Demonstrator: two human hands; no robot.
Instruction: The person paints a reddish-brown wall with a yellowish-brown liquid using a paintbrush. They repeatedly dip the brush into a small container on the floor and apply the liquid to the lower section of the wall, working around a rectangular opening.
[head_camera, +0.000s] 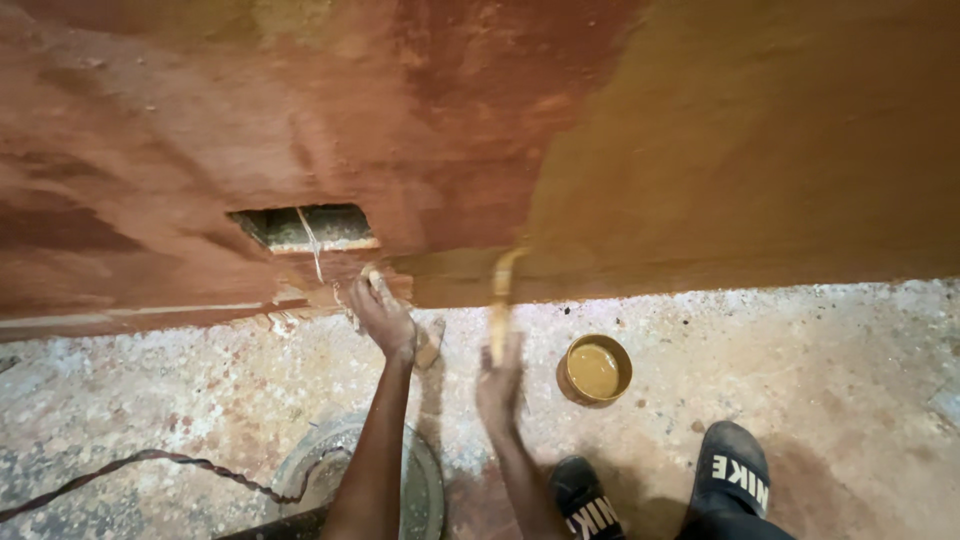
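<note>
The right hand (500, 385) grips a light, stiff paintbrush (503, 300) by its handle (bristles wet, likely slippery) against the wall (750, 150), while the left hand (383, 315) rests half-curled, holding nothing.

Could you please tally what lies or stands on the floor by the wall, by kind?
Tin of ochre paint: 1
Round metal basin: 1
Twisted cable: 1
Black sandals: 2
Total: 5

Speckled concrete floor (820, 360) under you: paint tin (595, 369) at 12 o'clock, round metal pan (310, 465) and cable (130, 470) at 9.
</note>
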